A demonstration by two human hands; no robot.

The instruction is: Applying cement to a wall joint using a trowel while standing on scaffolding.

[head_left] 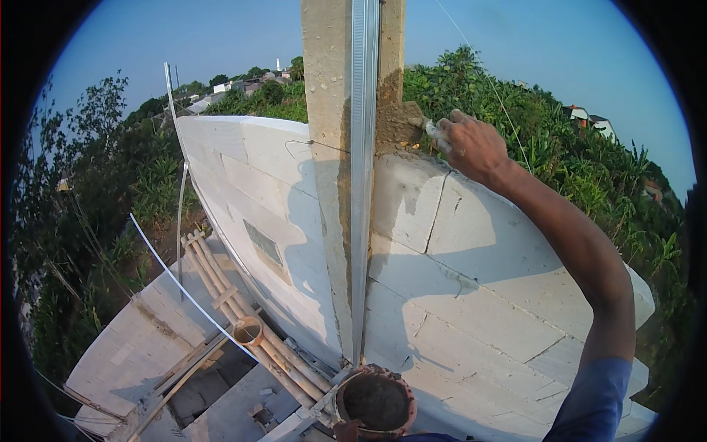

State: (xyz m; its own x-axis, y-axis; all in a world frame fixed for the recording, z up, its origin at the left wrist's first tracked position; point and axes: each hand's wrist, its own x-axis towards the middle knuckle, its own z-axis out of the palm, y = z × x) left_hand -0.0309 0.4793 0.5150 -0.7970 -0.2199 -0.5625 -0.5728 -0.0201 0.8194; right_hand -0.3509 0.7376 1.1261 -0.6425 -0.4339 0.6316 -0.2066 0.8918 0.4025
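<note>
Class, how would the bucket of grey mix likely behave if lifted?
The bucket is probably heavy for its size, given the dense-looking grey mix inside. Its crusted rim may feel gritty. The thick-looking mix would likely slosh little.

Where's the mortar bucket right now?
Head view, bottom centre: the mortar bucket is just below the foot of the metal strip, right of the wooden poles.

Blue sky (221, 44) over sunlit greenery (468, 81); pale distant shapes (222, 87) at left, probably houses.
</note>
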